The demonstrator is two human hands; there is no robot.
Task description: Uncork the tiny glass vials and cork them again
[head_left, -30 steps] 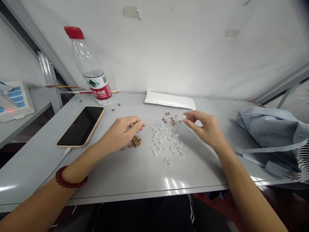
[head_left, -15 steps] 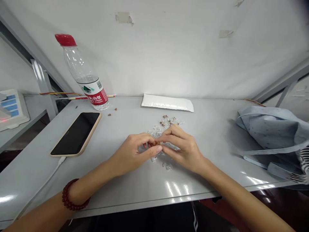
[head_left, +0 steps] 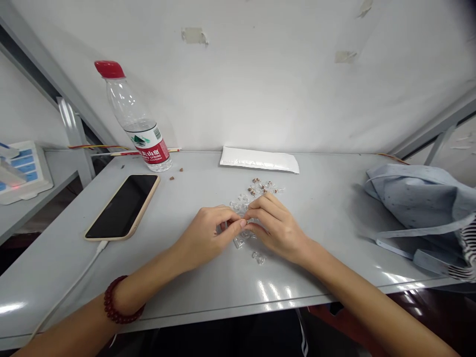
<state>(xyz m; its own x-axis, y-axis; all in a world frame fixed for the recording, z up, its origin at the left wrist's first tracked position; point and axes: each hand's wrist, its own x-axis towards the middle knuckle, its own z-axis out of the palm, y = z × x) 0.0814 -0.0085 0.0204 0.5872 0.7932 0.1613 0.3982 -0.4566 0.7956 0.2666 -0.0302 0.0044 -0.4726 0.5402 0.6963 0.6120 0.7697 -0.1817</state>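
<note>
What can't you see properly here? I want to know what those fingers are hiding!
In the head view:
Whatever is between the fingers of the left hand and right hand is hidden by those fingers.
The tiny brown pieces are too small to tell what they are.
The blue-keypad device is cut off by the left edge.
The striped cloth is cut off by the right edge.

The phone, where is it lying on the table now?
In the head view, the phone lies on the left part of the grey table, just in front of the water bottle and left of the person's left hand.
</note>
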